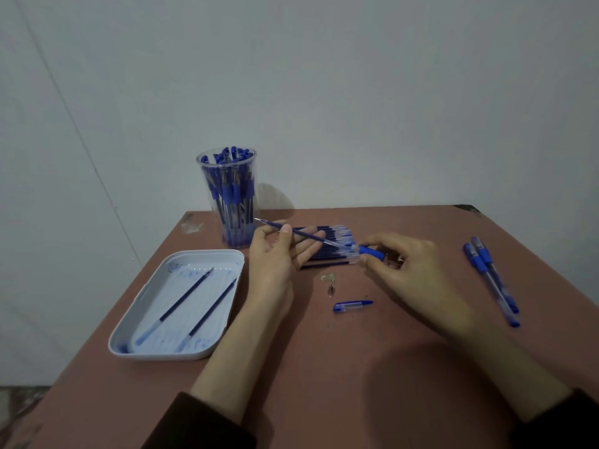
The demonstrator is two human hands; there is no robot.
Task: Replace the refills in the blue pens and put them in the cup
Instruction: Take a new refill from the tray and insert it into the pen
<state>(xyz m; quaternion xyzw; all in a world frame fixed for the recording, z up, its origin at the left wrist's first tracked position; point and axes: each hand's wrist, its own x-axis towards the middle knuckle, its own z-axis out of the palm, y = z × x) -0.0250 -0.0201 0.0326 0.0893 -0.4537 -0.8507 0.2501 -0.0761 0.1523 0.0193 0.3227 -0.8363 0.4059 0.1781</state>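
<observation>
Blue ink fills the thin refill (pixel 304 235) held just above the counter (pixel 389 351). Its long axis runs from upper left to lower right: the thin pale point aims left, towards the base of the cup (pixel 227 196), and its clear end meets the pen barrel (pixel 369 251). The left hand (pixel 278 254), palm up, pinches the refill between thumb and fingers near the pointed end. The right hand (pixel 402 264) curls its fingers round the pen barrel at the blue grip. The rest of the barrel is hidden under that hand, so how far the refill sits inside cannot be told.

The clear cup stands upright near the counter's far left corner, packed with blue pens. A row of refills (pixel 330 254) lies side by side behind the hands and is partly covered by them. On the left, a white tray (pixel 129 338) smeared with blue holds two refills (pixel 184 294) lying slantwise and roughly parallel. On the counter between the wrists lie a pen cap (pixel 353 306), a small metal tip (pixel 330 290) and some tiny clear bits (pixel 327 277) too small to identify. Two pens (pixel 492 280) lie together at the right, well apart from the hands. Dark sleeves are cut off by the bottom edge.
</observation>
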